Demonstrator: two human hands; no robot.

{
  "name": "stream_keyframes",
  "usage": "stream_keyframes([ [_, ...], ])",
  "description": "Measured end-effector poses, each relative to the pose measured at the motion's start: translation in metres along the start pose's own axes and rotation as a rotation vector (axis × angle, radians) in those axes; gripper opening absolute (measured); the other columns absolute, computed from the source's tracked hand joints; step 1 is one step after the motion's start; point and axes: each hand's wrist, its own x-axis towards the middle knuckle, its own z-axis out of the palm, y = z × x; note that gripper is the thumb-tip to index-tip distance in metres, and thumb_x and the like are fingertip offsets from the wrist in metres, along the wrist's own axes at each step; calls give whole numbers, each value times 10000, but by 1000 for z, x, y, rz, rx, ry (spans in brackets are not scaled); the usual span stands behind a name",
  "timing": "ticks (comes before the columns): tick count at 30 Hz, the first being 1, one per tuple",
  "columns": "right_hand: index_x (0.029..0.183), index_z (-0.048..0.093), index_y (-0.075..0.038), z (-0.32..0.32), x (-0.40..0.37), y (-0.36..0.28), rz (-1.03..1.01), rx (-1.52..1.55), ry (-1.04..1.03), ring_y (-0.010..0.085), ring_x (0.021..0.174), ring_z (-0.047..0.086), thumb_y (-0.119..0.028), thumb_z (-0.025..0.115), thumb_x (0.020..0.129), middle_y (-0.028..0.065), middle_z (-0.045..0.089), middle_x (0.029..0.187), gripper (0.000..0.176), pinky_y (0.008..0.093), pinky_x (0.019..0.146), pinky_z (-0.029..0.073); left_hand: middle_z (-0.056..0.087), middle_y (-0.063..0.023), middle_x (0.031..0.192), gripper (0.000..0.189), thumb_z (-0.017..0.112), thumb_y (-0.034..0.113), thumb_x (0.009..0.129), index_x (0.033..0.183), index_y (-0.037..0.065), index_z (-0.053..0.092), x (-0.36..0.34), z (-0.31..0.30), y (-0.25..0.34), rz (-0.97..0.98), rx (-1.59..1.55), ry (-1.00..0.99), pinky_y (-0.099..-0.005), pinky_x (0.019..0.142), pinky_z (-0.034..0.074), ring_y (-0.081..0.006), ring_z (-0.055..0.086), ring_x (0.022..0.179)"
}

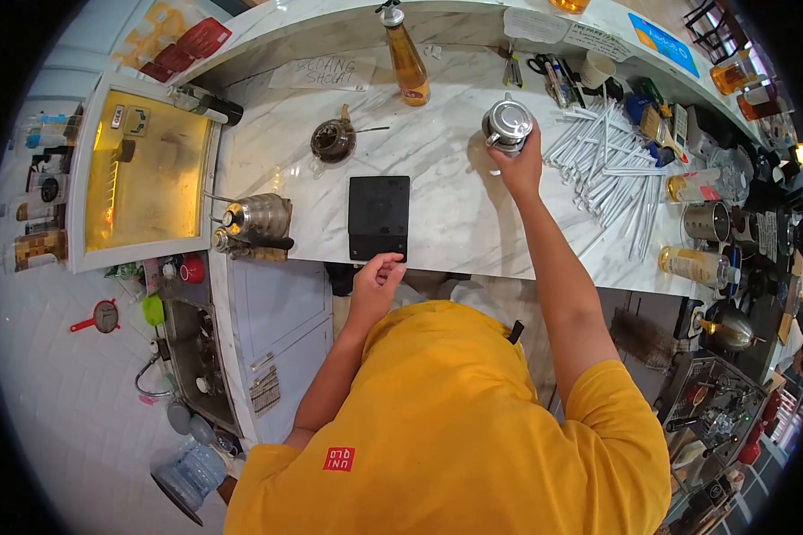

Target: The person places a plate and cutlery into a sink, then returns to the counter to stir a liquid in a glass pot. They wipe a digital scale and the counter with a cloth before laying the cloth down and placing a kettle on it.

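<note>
My right hand (520,162) is closed around a silver metal drip coffee filter (510,123) with a lid, over the back right of the marble counter (459,192). My left hand (379,281) is at the counter's front edge, fingers loosely bent and apart, fingertips right at the near edge of a flat black scale (379,214). Behind the scale, to its left, sits a small dark glass teapot (333,141). A tall bottle of amber liquid (408,67) stands at the back.
White wrapped straws (611,165) lie spread on the right. Metal kettles (259,218) stand at the left edge beside a yellow-lit glass-door cabinet (147,169). Bottles (691,266) line the right end, and an espresso machine (714,406) is at lower right.
</note>
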Motion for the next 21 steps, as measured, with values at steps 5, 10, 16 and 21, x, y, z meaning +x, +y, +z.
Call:
stream_keyframes([
  [5,1588,147,11,1,-15,7,-6,12,45,371,1380,438,-243,934,669,252,320,1545,1237,410,1137,402,700,-25,923,252,716,152,949,1152,5,691,2,-12,4,88,-2,-52,-238,734,515,-82,612,807],
  [10,1564,236,-15,4,-82,-18,145,-65,64,370,1337,462,-230,904,724,221,378,1479,1094,425,1113,425,697,-24,936,251,713,153,951,1149,1,686,18,-45,-1,95,12,-135,-241,746,511,-80,591,820],
  [16,1375,496,-21,34,-164,-32,140,-198,163,347,1228,508,-190,827,809,180,489,1328,677,419,1025,457,683,-13,943,257,697,167,961,1174,25,685,31,-97,2,176,5,-263,-242,762,495,-80,591,841],
  [21,1276,591,-52,70,-227,-80,242,-131,183,264,1095,608,-176,765,875,145,565,1264,455,391,827,532,677,-12,975,257,672,174,976,1191,34,679,27,-147,-2,210,-7,-320,-252,798,489,-87,600,882],
])
